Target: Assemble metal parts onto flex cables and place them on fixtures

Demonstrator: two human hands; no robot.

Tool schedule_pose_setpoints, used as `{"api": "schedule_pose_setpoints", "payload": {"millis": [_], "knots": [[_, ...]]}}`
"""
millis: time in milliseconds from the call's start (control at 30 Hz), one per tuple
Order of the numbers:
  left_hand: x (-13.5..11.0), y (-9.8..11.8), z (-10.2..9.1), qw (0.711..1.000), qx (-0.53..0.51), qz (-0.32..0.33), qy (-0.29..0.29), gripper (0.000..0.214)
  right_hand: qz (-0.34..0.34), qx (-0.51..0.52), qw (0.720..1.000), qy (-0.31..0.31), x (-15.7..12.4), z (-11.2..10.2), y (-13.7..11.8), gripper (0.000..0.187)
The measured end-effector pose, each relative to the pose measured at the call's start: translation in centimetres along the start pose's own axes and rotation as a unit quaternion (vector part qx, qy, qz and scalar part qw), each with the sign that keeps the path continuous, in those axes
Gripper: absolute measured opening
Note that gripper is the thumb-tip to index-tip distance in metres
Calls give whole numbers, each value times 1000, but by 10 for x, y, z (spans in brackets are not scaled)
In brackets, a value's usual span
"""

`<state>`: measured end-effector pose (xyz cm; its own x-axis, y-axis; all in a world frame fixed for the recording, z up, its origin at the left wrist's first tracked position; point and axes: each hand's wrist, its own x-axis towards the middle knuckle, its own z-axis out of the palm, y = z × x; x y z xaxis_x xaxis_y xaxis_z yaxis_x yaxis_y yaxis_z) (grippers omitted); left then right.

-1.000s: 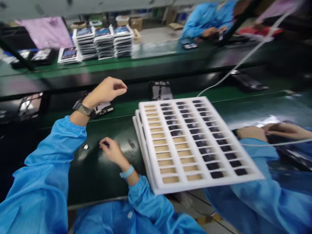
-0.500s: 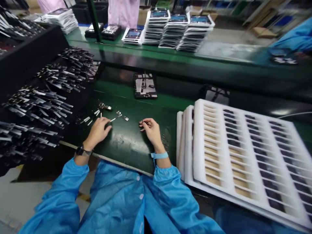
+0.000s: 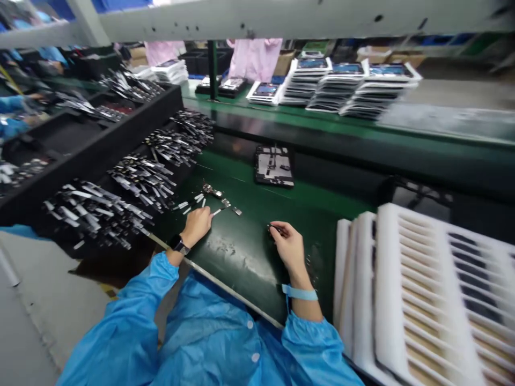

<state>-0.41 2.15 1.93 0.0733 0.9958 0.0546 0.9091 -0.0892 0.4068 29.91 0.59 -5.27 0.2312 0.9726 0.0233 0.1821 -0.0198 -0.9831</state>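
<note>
My left hand (image 3: 197, 226), a dark watch at its wrist, is closed at the near end of a thin flex cable (image 3: 226, 203) with a pale strip and small metal connectors. Just beyond it lie several more flex cables (image 3: 207, 188) in a loose cluster on the green work surface (image 3: 241, 257). To the right, my right hand (image 3: 288, 245) wears a light blue wrist strap (image 3: 300, 292). Its thumb and fingers are pinched together around something small and dark, mostly hidden by the fingertips.
Bundles of flex cables (image 3: 100, 212) hang along a black bin (image 3: 132, 126) on the left. White foam trays (image 3: 386, 300) with slots stand stacked at the right. Ahead lies an opened tablet-like device (image 3: 274, 165). Stacks of framed panels (image 3: 336, 88) line the back shelf.
The view has swung left, so the scene sits farther right. My left hand has closed its fingers at the flex cable's strip. My right hand stays pinched.
</note>
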Motion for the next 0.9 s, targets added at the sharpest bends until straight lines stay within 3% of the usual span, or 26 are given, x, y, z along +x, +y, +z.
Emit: {"api": "schedule_pose_setpoints", "payload": {"millis": [67,133,200,267,300,333,400,467,500,533,600,700,800,900], "knots": [[-15,10,-14,999,-44,2,12,20,-7,-29,1000,-8,0,-1,4,49],[-40,25,-41,994,-106,32,-9,22,-2,-50,999,-16,0,-2,7,51],[-74,44,-83,979,-165,89,-81,21,10,-68,997,-23,0,-3,7,54],[-110,62,-137,950,-185,186,-172,19,19,-81,996,-20,0,-4,6,56],[-126,69,-168,936,-191,227,-190,18,22,-87,996,-16,0,-4,5,57],[-138,75,-200,931,-187,266,-168,16,25,-93,995,-11,0,-4,3,57],[-144,78,-262,962,-105,247,-42,13,28,-106,994,-6,0,-4,1,57],[-121,70,-317,980,25,172,96,12,32,-126,992,-1,1,-4,0,56],[-100,62,-339,973,91,144,155,13,31,-138,990,4,1,-3,-1,56],[-74,52,-357,964,158,116,178,14,27,-152,988,10,2,-3,0,55],[-17,26,-380,955,239,98,148,17,9,-177,984,21,3,-4,1,53],[53,-12,-391,939,341,20,35,41,-21,-200,979,16,6,-5,5,51],[88,-29,-388,920,390,-25,-20,64,-31,-195,980,-2,10,-5,8,49],[101,-32,-384,909,415,-32,-40,64,-36,-176,984,-8,11,-4,7,48]]}}
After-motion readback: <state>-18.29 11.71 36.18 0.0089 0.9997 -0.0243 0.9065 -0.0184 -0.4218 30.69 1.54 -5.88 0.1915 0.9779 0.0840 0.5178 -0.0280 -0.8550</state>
